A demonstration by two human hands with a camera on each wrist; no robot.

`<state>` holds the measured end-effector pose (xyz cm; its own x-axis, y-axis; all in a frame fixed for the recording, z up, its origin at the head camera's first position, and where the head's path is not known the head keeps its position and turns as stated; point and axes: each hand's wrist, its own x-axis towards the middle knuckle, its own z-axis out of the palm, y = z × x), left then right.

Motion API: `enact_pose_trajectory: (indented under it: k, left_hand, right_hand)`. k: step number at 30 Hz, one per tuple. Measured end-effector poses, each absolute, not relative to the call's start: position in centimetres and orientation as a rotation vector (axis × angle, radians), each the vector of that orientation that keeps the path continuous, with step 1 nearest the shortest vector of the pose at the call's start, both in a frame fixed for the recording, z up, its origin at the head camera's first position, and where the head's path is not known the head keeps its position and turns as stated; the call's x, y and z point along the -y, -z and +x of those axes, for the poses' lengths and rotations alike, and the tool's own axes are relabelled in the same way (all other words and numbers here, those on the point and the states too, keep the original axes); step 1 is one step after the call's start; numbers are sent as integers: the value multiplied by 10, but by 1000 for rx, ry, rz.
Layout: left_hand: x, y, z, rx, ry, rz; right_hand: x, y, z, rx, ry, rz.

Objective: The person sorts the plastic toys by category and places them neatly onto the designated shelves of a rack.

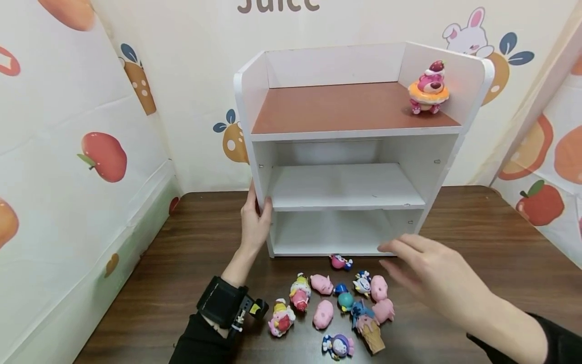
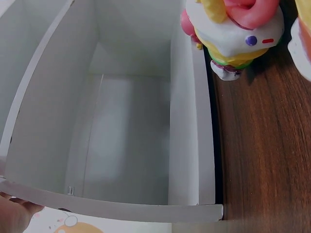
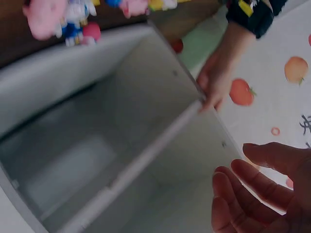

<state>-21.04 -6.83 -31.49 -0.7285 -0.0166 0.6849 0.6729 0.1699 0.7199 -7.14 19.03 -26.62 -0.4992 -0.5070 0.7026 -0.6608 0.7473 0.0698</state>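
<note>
A small white toy shelf [image 1: 345, 185] with a brown top board stands on the wooden table. My left hand [image 1: 254, 222] grips its left side panel, thumb at the front edge and fingers along the outside. My right hand [image 1: 432, 273] hovers by the shelf's lower right front, fingers relaxed and holding nothing. On the top board, at the right end, sits a pink bear figurine [image 1: 429, 90] in an orange ring. In front of the shelf lie several small toys, among them pink pigs [image 1: 323, 314], an ice-cream-cone figurine [image 1: 370, 331] and a yellow-topped figurine [image 1: 300, 292].
The wooden table [image 1: 195, 283] runs back to a wall with fruit and rabbit prints. A printed white sheet [image 1: 54, 217] borders the left side, another the right. A pink-and-blue figurine [image 1: 340, 262] lies close to the shelf's bottom edge.
</note>
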Motion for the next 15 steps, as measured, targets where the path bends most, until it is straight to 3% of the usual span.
enact_pose_trajectory:
  k: [15]
  left_hand:
    - [67, 315, -210, 1891, 1615, -606]
  right_hand:
    - [-191, 335, -62, 2407, -377, 1084]
